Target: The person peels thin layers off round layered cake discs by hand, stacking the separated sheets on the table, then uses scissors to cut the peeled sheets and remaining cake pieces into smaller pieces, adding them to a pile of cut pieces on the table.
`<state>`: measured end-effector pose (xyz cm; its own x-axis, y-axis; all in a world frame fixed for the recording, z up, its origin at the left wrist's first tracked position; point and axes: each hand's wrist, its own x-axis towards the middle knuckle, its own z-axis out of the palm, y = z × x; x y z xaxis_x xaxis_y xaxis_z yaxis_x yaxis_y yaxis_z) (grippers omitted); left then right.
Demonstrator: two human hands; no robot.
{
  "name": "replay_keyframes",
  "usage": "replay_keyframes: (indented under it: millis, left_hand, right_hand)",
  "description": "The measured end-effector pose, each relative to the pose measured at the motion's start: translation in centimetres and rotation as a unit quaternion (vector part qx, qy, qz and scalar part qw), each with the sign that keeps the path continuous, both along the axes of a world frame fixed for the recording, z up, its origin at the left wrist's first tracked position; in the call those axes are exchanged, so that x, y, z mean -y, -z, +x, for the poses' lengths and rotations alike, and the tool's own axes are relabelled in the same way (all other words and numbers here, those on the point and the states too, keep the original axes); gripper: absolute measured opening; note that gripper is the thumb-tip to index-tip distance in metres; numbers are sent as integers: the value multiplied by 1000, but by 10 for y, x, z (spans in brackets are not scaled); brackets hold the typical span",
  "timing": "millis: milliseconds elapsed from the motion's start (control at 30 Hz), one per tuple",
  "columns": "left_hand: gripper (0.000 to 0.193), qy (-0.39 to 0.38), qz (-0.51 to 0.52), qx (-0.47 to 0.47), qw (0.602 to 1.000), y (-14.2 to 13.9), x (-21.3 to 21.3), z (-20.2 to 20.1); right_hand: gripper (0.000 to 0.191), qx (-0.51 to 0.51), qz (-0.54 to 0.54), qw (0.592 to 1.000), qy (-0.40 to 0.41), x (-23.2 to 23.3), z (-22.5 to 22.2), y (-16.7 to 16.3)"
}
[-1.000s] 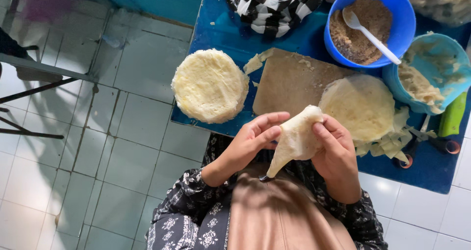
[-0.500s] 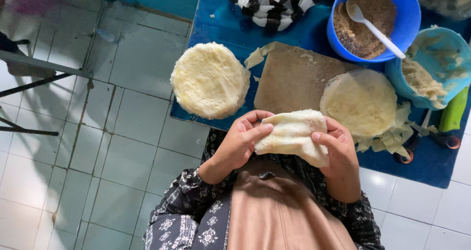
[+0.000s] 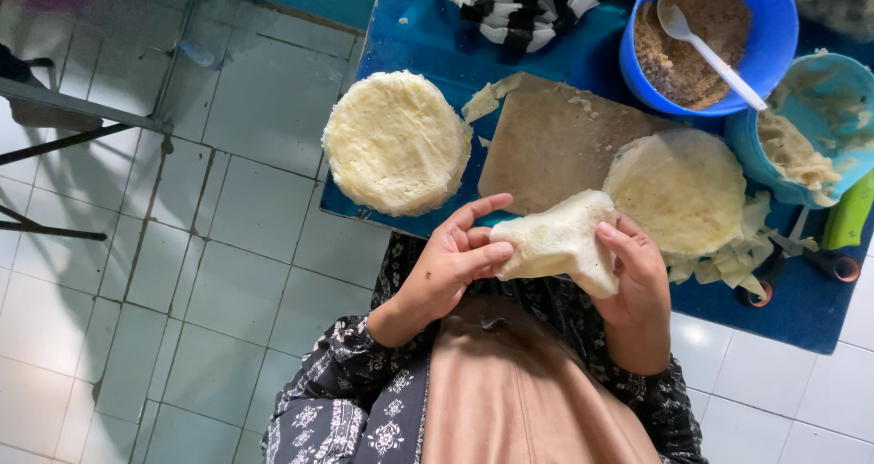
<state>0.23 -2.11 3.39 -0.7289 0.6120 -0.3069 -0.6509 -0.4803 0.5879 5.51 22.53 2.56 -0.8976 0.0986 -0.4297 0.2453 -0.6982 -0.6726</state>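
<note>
Both hands hold a pale, soft folded wrapper (image 3: pixel 560 238) just above my lap. My left hand (image 3: pixel 451 264) pinches its left end with thumb and fingers. My right hand (image 3: pixel 637 277) grips its right side from beneath, fingers curled over the edge. Beyond the hands, on a blue mat (image 3: pixel 437 36), lie a round stack of pale wrappers (image 3: pixel 393 141) at left, a brown wooden board (image 3: pixel 546 145) in the middle and a second round stack (image 3: pixel 678 189) at right.
A blue bowl (image 3: pixel 774 9) of brown crumbly filling with a white spoon (image 3: pixel 706 50) stands behind the board. A light-blue bowl (image 3: pixel 833 109) with pale paste sits right. Scissors (image 3: pixel 801 259) and cut scraps (image 3: pixel 728 264) lie nearby. A striped cloth (image 3: pixel 528 4) lies behind. White floor tiles (image 3: pixel 228 245) spread left.
The wrapper hung as a pointed cone between my hands; now it is turned and folded into a flatter horizontal parcel, held slightly higher.
</note>
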Motion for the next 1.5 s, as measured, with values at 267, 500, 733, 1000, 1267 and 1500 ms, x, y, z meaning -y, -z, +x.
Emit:
replay_keyframes:
  millis: [267,500,733,1000,1267,1500]
  left_hand:
    - [70,-15,42,27,999,-1,8,0]
    - [62,-42,-56,-76,995,-5,11,4]
    - [62,-44,-68,-89,993,-2,12,7]
    - [64,-23,-53,-22,998,3,5,9]
    - [90,40,-35,-88,995,6,-3,15]
    - [88,6,-28,-75,997,7,-3,20]
  right_hand:
    - [31,-8,2,1000,11,-4,2,8]
    - [29,-40,38,998,35,2,2,5]
    - [28,-111,199,971,78,8,10,-1]
    - [29,-87,215,969,80,2,11,-3]
    - [32,-60,98,990,86,-6,4,1]
    - [32,-84,134,983,94,-4,7,1]
